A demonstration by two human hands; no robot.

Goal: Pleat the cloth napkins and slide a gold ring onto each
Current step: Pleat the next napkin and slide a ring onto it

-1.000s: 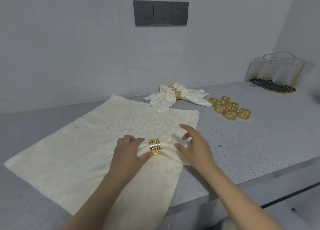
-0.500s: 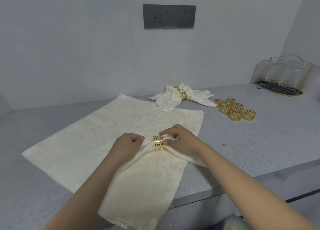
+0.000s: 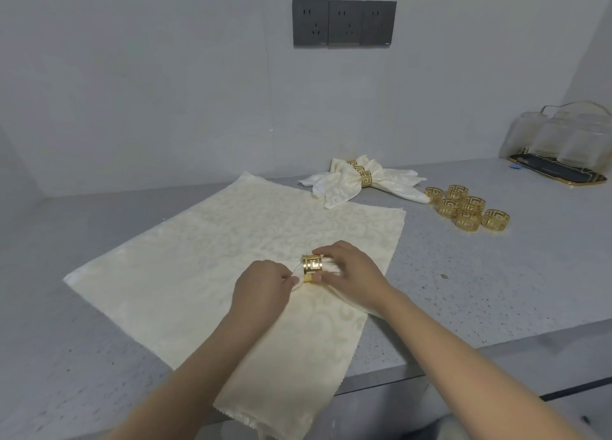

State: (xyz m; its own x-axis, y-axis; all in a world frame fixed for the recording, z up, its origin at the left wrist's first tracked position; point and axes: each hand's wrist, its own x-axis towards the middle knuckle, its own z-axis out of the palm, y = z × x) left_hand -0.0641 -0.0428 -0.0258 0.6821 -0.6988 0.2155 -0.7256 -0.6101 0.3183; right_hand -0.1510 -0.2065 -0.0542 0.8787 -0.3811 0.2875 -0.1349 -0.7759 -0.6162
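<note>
Head view. The gathered napkin (image 3: pixel 331 302) lies at centre on top of a flat napkin (image 3: pixel 205 267) spread on the grey surface (image 3: pixel 496 274). A gold ring (image 3: pixel 312 268) sits around its bunched middle. The left hand (image 3: pixel 263 289), at 9 o'clock of the ring, has its grip curled around the gathered cloth. The right hand (image 3: pixel 351 270), at 3 o'clock, pinches the ring between fingers above and thumb below.

Edges: the napkin's near end overhangs the surface's front edge at 6 o'clock. Open surface lies at 3 o'clock of the hands and at 9 o'clock of the flat napkin.

At 1 o'clock lie finished napkins (image 3: pixel 361 183) with rings on, and just beside them a cluster of loose rings (image 3: pixel 467 208).

Hidden: the hands cover the pleats. The glass jars on a tray (image 3: pixel 556 174) at 2 o'clock are blurred and cut off by the frame edge.
</note>
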